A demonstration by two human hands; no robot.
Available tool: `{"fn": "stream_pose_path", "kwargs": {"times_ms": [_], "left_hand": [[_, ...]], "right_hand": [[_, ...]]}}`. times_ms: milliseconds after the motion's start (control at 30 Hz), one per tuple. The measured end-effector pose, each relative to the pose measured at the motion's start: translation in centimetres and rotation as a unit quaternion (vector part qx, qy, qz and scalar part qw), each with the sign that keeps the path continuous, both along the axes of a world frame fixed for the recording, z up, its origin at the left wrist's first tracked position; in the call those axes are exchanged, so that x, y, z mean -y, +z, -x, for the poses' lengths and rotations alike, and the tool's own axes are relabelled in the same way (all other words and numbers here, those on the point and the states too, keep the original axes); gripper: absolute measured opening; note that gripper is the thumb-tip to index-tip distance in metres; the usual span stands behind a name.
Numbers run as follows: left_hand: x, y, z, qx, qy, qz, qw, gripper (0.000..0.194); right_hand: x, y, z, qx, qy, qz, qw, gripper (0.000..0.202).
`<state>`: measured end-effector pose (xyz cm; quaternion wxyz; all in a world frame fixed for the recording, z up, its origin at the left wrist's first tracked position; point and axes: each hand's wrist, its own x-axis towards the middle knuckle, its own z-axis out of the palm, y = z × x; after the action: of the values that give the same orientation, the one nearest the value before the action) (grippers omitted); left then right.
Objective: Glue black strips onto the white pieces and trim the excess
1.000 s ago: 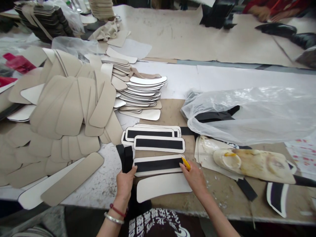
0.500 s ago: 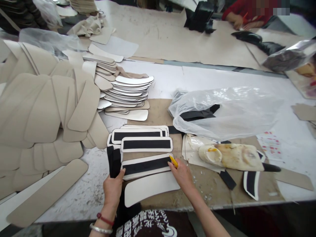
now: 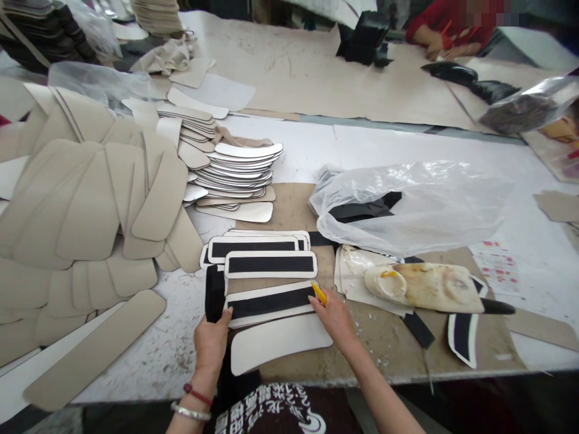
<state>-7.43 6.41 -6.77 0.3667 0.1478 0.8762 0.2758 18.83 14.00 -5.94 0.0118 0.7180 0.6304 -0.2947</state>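
We take this for a workshop: the long surface [image 3: 307, 135] is scuffed and flecked with scraps, and the same shapes recur all over it. We see a heap of beige pieces [image 3: 88, 199], a stack of white ones [image 3: 242, 172], and several panels [image 3: 271, 303] faced with black strips. A stained tub [image 3: 425, 287] and a strapped bundle [image 3: 49, 39] fit too. Beyond, we see another person [image 3: 446, 25], hands down on a sheet-covered surface [image 3: 289, 66]

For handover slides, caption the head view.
Left hand at a black-striped piece; right hand, holding a yellow tool, at its other end.
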Motion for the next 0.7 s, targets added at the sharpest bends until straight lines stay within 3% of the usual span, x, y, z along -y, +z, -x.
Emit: {"fn": "stream_pose_path", "kwargs": {"times_ms": [167, 300, 467, 700], "left_hand": [[0.1, -0.2, 0.4, -0.010, -0.011, 0.002, 1.000, 0.036], [0.2, -0.6, 0.5, -0.023, -0.010, -0.013, 1.000, 0.035], [0.2, -0.8, 0.4, -0.001, 0.001, -0.051, 0.999, 0.036], [0.6, 0.0, -0.1, 0.091, 0.046, -0.123, 0.987, 0.044]], "right_hand": [[-0.1, -0.5, -1.2, -0.053, -0.046, -0.017, 0.997, 0.021], [0.4, 0.5, -1.7, -0.050, -0.057, -0.049, 0.996, 0.022], [1.3, 2.0, -1.1, -0.014, 0.029, -0.124, 0.992, 0.023], [2.0, 2.5, 0.5, 0.130, 0.060, -0.076, 0.987, 0.030]]}}
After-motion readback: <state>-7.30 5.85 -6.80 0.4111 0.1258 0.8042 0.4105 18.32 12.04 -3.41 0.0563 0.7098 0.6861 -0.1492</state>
